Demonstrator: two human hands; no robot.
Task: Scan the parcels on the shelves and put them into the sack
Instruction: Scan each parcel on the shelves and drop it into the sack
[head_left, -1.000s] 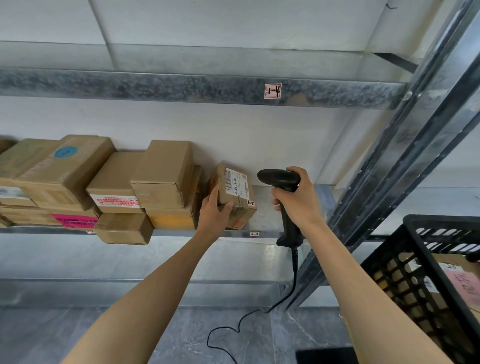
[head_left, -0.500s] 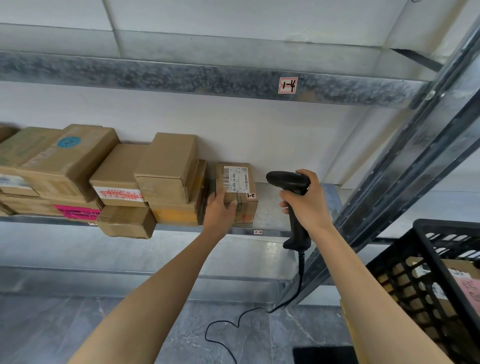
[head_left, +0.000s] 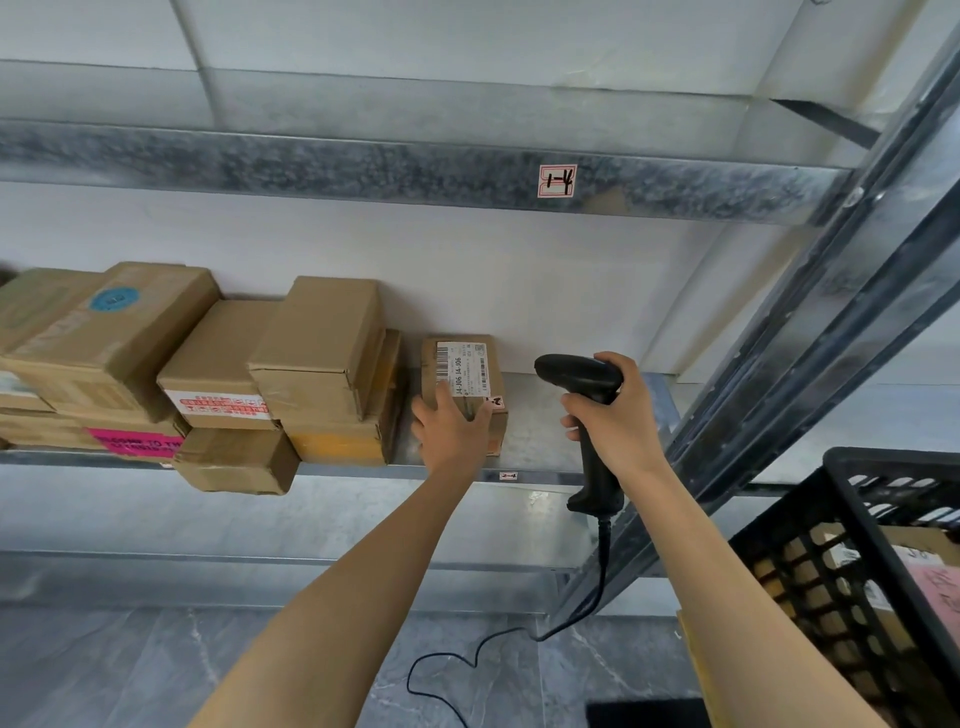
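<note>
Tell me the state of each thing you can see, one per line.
small parcel: on the shelf, label showing.
left hand: holds the small parcel.
scanner: upright, head pointing left.
right hand: grips the scanner.
stacked parcels: piled on shelf, untouched.
black crate: holds packages.

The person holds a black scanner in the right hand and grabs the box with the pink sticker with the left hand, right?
Not quite. The left hand grips the small box with the white barcode label, not the box with the pink sticker, which lies untouched farther left. The right hand does hold the black scanner. The head view shows it.
</note>
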